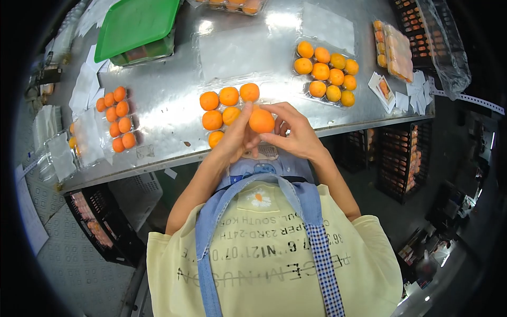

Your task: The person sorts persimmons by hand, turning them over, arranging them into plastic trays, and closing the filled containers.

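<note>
A round orange [261, 121] is held up between both hands at the table's front edge. My right hand [293, 131] is closed on it, with index finger above and thumb below. My left hand [236, 136] touches its left side, its thumb pointing up and its fingers curled underneath. Just behind the hands lies an open clear plastic clamshell [224, 83] with its lid [232, 53] folded back. Several oranges sit in its cups, among them one at the far left corner [209, 100]. My hands and forearms hide part of the clamshell's near right side.
Other open clamshells hold oranges at the right [320, 71] and the left [122, 109]. A green tray [138, 26] tops a container at the back left. Stacked closed packs [397, 53] and paper cards [381, 91] lie on the right. Black crates [401, 158] stand below.
</note>
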{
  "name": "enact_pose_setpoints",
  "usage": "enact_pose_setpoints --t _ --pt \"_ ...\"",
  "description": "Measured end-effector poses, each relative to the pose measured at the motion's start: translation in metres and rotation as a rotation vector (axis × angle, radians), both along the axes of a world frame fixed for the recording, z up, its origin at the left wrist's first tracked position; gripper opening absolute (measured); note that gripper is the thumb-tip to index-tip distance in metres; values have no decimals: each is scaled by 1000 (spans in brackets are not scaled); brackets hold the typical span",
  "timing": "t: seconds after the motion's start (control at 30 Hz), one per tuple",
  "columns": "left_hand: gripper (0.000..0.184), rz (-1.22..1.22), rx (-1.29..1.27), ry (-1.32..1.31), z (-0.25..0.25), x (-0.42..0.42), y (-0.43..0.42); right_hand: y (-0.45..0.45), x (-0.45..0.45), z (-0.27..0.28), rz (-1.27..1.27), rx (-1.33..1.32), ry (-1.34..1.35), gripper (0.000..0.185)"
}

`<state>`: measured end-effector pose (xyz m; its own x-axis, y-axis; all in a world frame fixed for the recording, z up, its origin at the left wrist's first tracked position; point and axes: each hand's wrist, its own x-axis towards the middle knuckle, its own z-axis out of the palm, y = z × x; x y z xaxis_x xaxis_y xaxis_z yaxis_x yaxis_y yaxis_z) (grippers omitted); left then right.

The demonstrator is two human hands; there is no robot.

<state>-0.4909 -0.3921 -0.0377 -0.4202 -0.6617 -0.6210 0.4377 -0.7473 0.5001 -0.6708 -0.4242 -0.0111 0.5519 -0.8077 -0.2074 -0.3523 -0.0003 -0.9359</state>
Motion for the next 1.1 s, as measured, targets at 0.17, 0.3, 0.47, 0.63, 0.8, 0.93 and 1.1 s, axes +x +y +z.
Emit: enact_pose_setpoints --t 0.17,0.3,0.47,0.63,0.8,0.93,1.1 --pt "65 -45 77 -39 4 24 15 13 21 -13 12 99 -102 58" --pt "67 -49 72 -1 4 43 22 22 41 -12 -3 140 -125 58" --pt "73 -87 63 -25 -3 61 29 34 63 -11 -15 64 -73 56" --pt "85 -87 25 -182 -10 75 29 26 43 -30 -293 416 -303 51" --pt "56 221 -175 -273 -13 90 25 -115 -111 32 -734 -38 -325 29" --pt "48 377 -153 -283 -18 91 23 -259 -248 168 -877 -449 -703 30" --pt "39 509 -96 -286 -15 76 26 -261 -220 133 -642 -484 -215 32"
